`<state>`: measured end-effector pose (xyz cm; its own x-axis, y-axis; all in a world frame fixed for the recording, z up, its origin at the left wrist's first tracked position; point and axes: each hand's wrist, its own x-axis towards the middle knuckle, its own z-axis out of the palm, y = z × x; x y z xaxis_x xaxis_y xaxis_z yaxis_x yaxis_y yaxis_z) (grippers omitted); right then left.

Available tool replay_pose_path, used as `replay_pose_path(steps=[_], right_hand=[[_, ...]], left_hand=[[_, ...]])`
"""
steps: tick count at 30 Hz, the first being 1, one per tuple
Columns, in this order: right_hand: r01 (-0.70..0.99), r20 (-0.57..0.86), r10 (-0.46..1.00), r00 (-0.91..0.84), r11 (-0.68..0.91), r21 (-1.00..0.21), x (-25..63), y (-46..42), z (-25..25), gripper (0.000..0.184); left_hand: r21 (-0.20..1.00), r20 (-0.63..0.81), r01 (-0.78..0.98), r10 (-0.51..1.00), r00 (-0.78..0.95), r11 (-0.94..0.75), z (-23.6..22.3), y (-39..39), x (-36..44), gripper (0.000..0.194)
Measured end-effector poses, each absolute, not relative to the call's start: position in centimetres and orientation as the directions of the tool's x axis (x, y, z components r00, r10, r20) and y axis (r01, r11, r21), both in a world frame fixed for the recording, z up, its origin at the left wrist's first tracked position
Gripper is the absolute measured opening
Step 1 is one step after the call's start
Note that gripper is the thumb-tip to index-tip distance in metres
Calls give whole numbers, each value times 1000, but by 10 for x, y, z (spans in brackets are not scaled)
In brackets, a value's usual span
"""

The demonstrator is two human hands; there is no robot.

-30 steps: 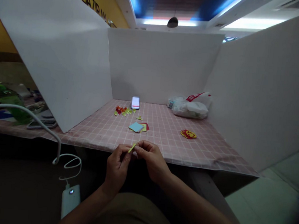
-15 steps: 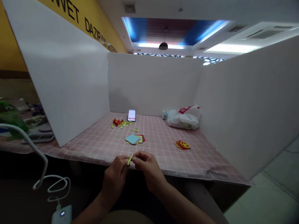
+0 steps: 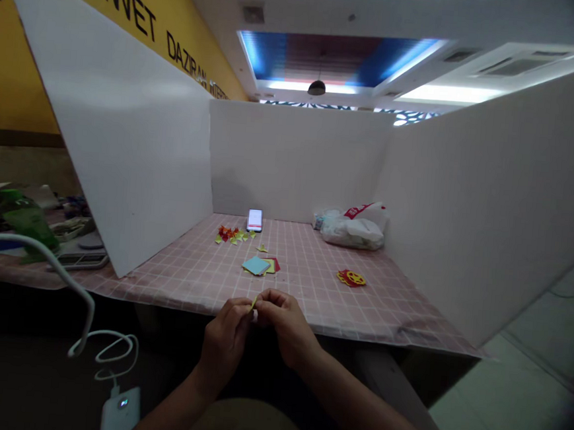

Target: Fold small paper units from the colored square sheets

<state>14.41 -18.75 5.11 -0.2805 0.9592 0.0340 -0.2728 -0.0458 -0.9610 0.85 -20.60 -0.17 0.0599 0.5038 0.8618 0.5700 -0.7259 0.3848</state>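
A small folded piece of yellow paper (image 3: pixel 253 302) is pinched between my two hands, just off the front edge of the table. My left hand (image 3: pixel 228 333) grips it from the left with fingers closed. From the right, my right hand (image 3: pixel 283 324) holds its upper end between thumb and forefinger. Most of the paper is hidden by my fingers. Beyond my hands lies a stack of square paper sheets (image 3: pixel 256 265), light blue on top with yellow and red beneath. Farther back are several small folded red and yellow paper pieces (image 3: pixel 228 234), and one yellow piece (image 3: pixel 262 248) lies apart.
A phone (image 3: pixel 255 220) with a lit screen stands at the back. Red and yellow paper cutouts (image 3: pixel 351 278) lie to the right, a white plastic bag (image 3: pixel 353 230) behind them. White panels enclose the table's sides and back. A power bank (image 3: pixel 121 414) with a white cable is at lower left.
The yellow paper has turned in my fingers, and less of it shows now. Both hands stay close together in nearly the same place. The whole view has shifted slightly.
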Motion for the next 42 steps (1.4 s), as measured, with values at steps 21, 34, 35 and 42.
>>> replay_pose_path(steps=[21,34,35,42], right_hand=[[-402,12,932,-363,-145,-904,147,-180,42,16],[-38,189,939,-287,186,-982,146,-188,47,11],[1,208,931,-301,219,-976,146,-188,45,10],[46,217,917,-333,246,-968,146,-183,36,10]], left_hand=[[304,895,608,438,81,-733,-3,-205,7,19],[822,544,266,832,-108,-504,7,-216,14,14],[845,512,249,850,-125,-473,7,-216,14,15],[911,405,165,896,-181,-378,10,-214,11,21]])
